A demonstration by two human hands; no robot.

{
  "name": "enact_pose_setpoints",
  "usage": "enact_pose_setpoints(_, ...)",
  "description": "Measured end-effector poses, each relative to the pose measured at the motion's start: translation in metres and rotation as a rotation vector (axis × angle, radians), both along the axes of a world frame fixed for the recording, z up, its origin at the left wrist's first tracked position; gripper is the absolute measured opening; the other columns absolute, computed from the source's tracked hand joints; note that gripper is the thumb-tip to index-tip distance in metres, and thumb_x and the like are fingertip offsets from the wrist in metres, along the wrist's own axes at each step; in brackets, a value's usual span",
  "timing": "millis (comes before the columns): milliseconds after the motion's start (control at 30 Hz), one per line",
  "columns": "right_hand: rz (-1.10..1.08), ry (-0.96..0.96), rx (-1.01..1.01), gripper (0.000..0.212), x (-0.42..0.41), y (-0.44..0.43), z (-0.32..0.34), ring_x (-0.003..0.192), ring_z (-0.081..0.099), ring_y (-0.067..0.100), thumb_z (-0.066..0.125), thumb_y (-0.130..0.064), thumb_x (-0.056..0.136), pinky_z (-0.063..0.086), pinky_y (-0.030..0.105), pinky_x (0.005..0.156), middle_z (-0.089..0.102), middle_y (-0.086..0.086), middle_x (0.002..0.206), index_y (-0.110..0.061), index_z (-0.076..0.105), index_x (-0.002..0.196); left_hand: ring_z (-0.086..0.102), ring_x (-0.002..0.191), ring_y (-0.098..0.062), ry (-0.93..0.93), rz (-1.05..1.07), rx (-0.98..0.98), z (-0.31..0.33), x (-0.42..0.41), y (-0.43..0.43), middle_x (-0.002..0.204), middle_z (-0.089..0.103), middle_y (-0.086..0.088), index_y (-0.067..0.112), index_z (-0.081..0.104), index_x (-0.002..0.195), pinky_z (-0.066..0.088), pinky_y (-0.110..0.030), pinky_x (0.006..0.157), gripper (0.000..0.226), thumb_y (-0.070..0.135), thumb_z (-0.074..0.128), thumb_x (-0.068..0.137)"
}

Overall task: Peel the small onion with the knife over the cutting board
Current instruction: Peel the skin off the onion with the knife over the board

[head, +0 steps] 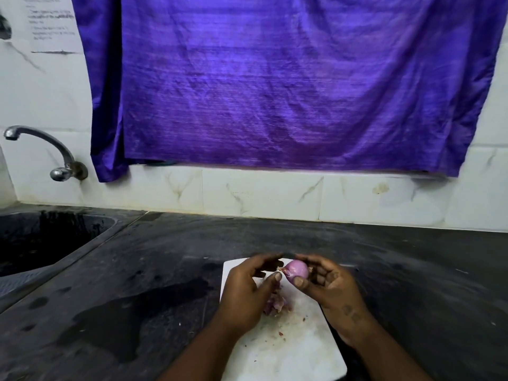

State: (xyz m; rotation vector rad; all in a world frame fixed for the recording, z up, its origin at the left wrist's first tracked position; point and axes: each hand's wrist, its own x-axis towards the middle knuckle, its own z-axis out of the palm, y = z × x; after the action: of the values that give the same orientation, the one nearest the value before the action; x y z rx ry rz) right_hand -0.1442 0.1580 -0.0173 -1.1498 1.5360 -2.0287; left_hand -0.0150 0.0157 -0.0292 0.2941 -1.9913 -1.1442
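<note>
Two bare hands are working low in the frame, and the layout around them is making sense when read from the left. Farthest left, a sheet of paper (pixel 50 23) is hanging on the tiled wall; lines of print are showing on it, but they are too blurred to read, and no brand or label is appearing anywhere else. Below it a metal tap (pixel 41 149) is curving out over the dark sink (pixel 41 243), which is sitting well apart from the work. A purple cloth (pixel 288 83) is draping across the wall behind, perhaps covering a window. On the dark surface (pixel 123 312), wet patches are spreading just left of the white cutting board (pixel 288 353), which is lying under both hands so that scraps are falling onto it. The left hand (pixel 248 290) is hovering over the board with its grip pinching at a shred of skin at the onion's tip; whether a knife is tucked inside it I cannot tell, since no blade is clearly showing. A small heap of peelings (pixel 276 303) is gathering on the board just below. The small onion (pixel 297 269) is being held above the board's far end, already looking smooth and pink, so the peeling is probably nearing its end. The right hand (pixel 330 284) is grasping it between thumb and fingers, turning the tip toward the other hand.
</note>
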Motion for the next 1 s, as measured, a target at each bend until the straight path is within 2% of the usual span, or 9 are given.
enact_pose_setpoints(133,-0.001,0.023,0.008,0.046,-0.002,-0.001,-0.002,0.099,0.076,0.019,0.082,0.008,0.071,0.059,0.021,0.077,0.080,0.004,0.107,-0.010,0.071,0.113,0.076,0.092,-0.026,0.087,-0.089,0.230,0.002,-0.002,0.001,0.097,0.078,-0.008,0.021,0.070,0.126,0.063,-0.029,0.078,0.044,-0.006,0.071,0.091)
enact_pose_setpoints(267,-0.005,0.059,0.025,0.049,-0.003,-0.003,-0.005,0.100,0.076,0.022,0.084,0.008,0.070,0.060,0.025,0.079,0.079,0.008,0.109,-0.008,0.071,0.114,0.074,0.086,-0.020,0.108,-0.137,0.311,0.000,-0.004,-0.001,0.095,0.073,-0.018,0.022,0.069,0.128,0.063,-0.033,0.082,0.048,-0.006,0.074,0.089)
enact_pose_setpoints(367,0.019,0.058,0.040,0.049,-0.003,-0.003,-0.006,0.101,0.075,0.022,0.083,0.009,0.070,0.061,0.025,0.079,0.078,0.008,0.111,-0.007,0.071,0.115,0.070,0.086,-0.017,0.105,-0.172,0.332,-0.002,-0.007,-0.004,0.088,0.070,-0.011,0.022,0.066,0.131,0.060,-0.035,0.083,0.052,-0.006,0.074,0.089)
enact_pose_setpoints(433,0.035,0.061,0.042,0.049,-0.004,-0.003,-0.007,0.101,0.075,0.022,0.083,0.009,0.070,0.061,0.025,0.079,0.078,0.008,0.111,-0.007,0.070,0.116,0.068,0.086,-0.016,0.099,-0.198,0.346,-0.003,-0.008,-0.005,0.088,0.069,-0.006,0.024,0.065,0.133,0.057,-0.031,0.082,0.055,-0.007,0.074,0.089)
enact_pose_setpoints(567,0.031,0.062,0.018,0.050,-0.001,-0.004,-0.008,0.099,0.076,0.025,0.082,0.012,0.069,0.061,0.024,0.076,0.079,0.009,0.108,-0.003,0.070,0.115,0.065,0.087,-0.019,0.079,-0.250,0.327,-0.002,-0.007,-0.007,0.091,0.065,-0.010,0.027,0.063,0.138,0.055,-0.030,0.080,0.059,-0.006,0.070,0.090)
enact_pose_setpoints(700,-0.018,0.087,-0.012,0.048,0.000,-0.007,-0.012,0.098,0.076,0.022,0.080,0.014,0.070,0.061,0.023,0.076,0.081,-0.001,0.103,-0.006,0.071,0.114,0.068,0.073,-0.013,0.053,-0.259,0.327,0.004,-0.003,0.001,0.092,0.061,-0.013,0.026,0.054,0.145,0.058,-0.025,0.067,0.063,-0.012,0.062,0.096)
enact_pose_setpoints(800,-0.120,0.199,0.017,0.047,0.004,-0.010,-0.015,0.102,0.075,0.016,0.085,0.001,0.073,0.061,0.031,0.085,0.080,-0.002,0.108,-0.016,0.074,0.115,0.070,0.072,-0.011,0.066,-0.246,0.345,0.009,0.000,0.003,0.087,0.066,-0.005,0.021,0.049,0.150,0.058,-0.022,0.065,0.065,-0.013,0.061,0.095)
enact_pose_setpoints(900,-0.319,0.361,0.058,0.037,-0.004,-0.008,-0.010,0.098,0.073,0.004,0.085,-0.013,0.078,0.058,0.020,0.082,0.077,-0.008,0.105,-0.021,0.076,0.113,0.064,0.074,-0.022,0.049,-0.321,0.335,0.008,0.002,0.016,0.085,0.068,-0.002,0.024,0.049,0.150,0.054,-0.023,0.059,0.069,-0.012,0.065,0.093)
enact_pose_setpoints(1000,-0.285,0.174,0.006,0.040,-0.018,-0.003,-0.009,0.094,0.076,0.008,0.082,0.002,0.077,0.058,0.016,0.076,0.081,-0.009,0.097,-0.014,0.074,0.114,0.063,0.071,-0.020,0.086,-0.276,0.318,0.007,-0.001,0.017,0.083,0.069,0.002,0.027,0.058,0.143,0.054,-0.025,0.059,0.065,-0.012,0.067,0.092)
